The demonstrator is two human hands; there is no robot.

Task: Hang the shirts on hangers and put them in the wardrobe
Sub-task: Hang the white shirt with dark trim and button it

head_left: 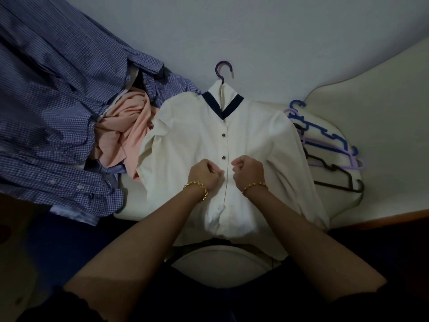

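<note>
head view: left hand [204, 174], right hand [248, 170] curled, both pinching cream shirt [185, 126] front edges.
risk: you tug hard, it skews off purple hanger [222, 78].

A cream shirt [190, 135] lies flat and front up, its collar pointing away from the person. It has a navy V-shaped trim at the neck and dark buttons down the front, the upper ones fastened. It is already on a purple hanger [223, 69], whose hook sticks out above the collar. Just to its left a pink shirt [125, 133] lies crumpled, touching the cream sleeve. Beyond that, blue checked shirts [46, 89] are heaped loosely. To the right lie the spare hangers [348, 166], blue, lilac and black, overlapping beside the other sleeve.
</note>
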